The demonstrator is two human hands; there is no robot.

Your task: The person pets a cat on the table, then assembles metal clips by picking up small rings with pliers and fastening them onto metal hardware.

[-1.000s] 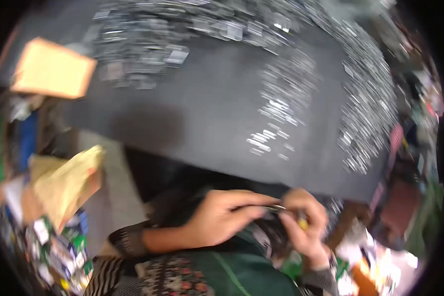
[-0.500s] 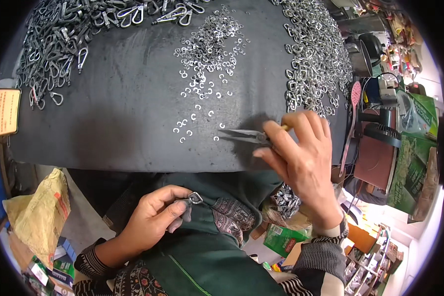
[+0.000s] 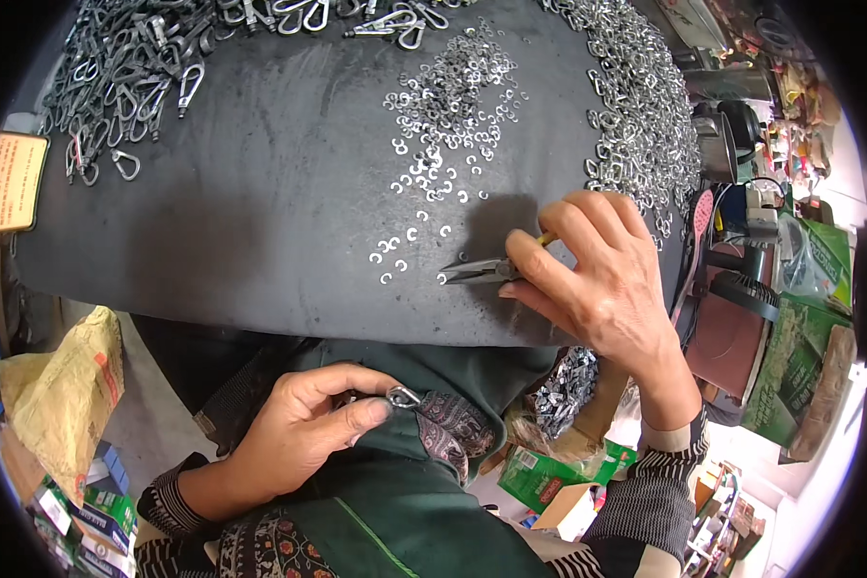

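Note:
My right hand [image 3: 602, 275] is closed on a pair of needle-nose pliers [image 3: 491, 272] over the dark table. The plier tips reach a small C-shaped metal clip [image 3: 442, 279] near the table's front edge; whether they grip it I cannot tell. Several more loose clips [image 3: 389, 246] lie just left of them, trailing back to a heap of clips [image 3: 453, 91]. Above my lap, my left hand [image 3: 303, 424] pinches a small metal ring fitting [image 3: 404, 397] between thumb and forefinger. The loop shows past the fingertips, while the rest is hidden in the hand.
Metal snap hooks [image 3: 130, 82] are piled at the table's far left, metal links [image 3: 641, 116] along its right side. A yellow card [image 3: 10, 183] stands at the left edge. Beyond the right edge are a pink-headed swatter [image 3: 703, 212] and a small fan [image 3: 745, 289]. A yellow sack [image 3: 67, 395] sits lower left.
The plier tips have come down to the clip nearest the front edge. In my left hand the ring fitting has turned slightly. The whole view has shifted, with the table contents now farther right.

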